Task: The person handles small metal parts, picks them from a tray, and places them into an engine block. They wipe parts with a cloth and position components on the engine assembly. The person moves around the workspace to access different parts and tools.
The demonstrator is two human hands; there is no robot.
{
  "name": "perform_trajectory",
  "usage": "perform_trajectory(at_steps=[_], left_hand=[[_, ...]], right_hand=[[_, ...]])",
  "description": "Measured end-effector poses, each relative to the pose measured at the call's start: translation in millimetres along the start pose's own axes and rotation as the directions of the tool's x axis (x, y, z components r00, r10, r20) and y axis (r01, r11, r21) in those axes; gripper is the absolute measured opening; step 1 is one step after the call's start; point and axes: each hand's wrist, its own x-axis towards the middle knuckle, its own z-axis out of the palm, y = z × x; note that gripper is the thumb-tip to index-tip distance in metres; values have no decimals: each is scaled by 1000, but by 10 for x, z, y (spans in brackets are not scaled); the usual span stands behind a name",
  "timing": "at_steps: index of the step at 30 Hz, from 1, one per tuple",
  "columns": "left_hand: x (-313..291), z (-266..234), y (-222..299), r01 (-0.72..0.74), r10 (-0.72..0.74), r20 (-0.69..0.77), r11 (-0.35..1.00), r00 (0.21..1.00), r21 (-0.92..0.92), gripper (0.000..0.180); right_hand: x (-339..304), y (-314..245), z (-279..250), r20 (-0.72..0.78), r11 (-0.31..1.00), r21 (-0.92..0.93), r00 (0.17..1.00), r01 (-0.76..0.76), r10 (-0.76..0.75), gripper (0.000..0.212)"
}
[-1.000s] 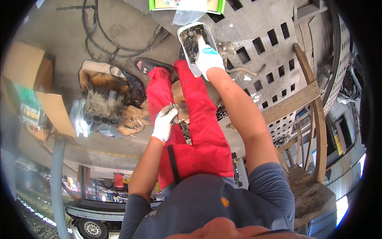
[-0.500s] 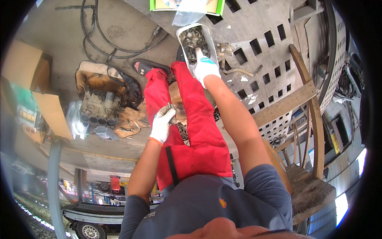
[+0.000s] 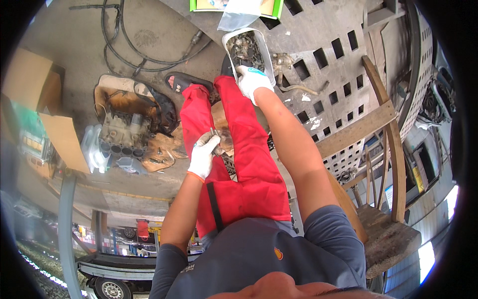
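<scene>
At the centre of the frame, the gloved left hand has its fingers closed on a small metal piece; only its narrow upper end shows clearly, the rest hidden by the glove or too small to make out. The gloved right hand, at upper centre, lies over the lower end of a white container and covers that part of it. Its fingers are curled, their tips largely concealed, so I cannot tell whether they grip anything. Inside the container, a jumble of dark metal parts runs together, single pieces hard to distinguish.

A clear plastic bag overlaps a green-edged box, which the upper edge cuts off. Just right of the container, a metal fitting rests on the slotted surface. Red trouser legs block the view of the middle. An engine block and a cardboard box occupy the left; a wooden chair, the right.
</scene>
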Motion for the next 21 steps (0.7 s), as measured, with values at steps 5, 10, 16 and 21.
perform_trajectory(at_steps=[5, 10, 16, 21], left_hand=[[-8, -30, -31, 6, -6, 5, 1000, 1000, 1, 26], [4, -65, -66, -16, 16, 4, 1000, 1000, 5, 26], [-9, 8, -35, -6, 6, 9, 1000, 1000, -7, 28], [25, -4, -61, -10, 11, 39, 1000, 999, -4, 30]], right_hand=[[-81, -69, -125, 16, 991, -53, 992, -121, 122, 60], [-72, 97, -204, -208, 976, 187, 966, -115, 154, 62], [-106, 139, -177, -158, 984, 152, 980, -94, 118, 33], [-50, 27, -118, 52, 997, -36, 996, -74, 76, 37]])
